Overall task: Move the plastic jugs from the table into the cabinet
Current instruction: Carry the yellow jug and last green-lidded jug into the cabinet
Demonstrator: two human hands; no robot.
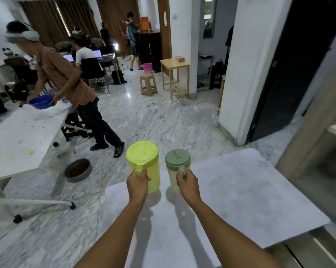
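Observation:
A lime-yellow plastic jug (146, 161) with a matching lid is held upright by its handle in my left hand (137, 183). Just to its right, my right hand (188, 183) grips the handle of a smaller clear jug with a sage-green lid (177, 161). Both jugs are above the far left edge of a white table (240, 190), with their shadows on its surface below them. Whether their bases touch the table I cannot tell. A cabinet (317, 151) with a tan frame stands blurred at the right edge.
A person holding a blue basin (41, 101) bends over a long white table (18, 142) on the left. A metal bowl (78, 170) lies on the marble floor. A white pillar (244, 74), stools and a small wooden table stand farther back.

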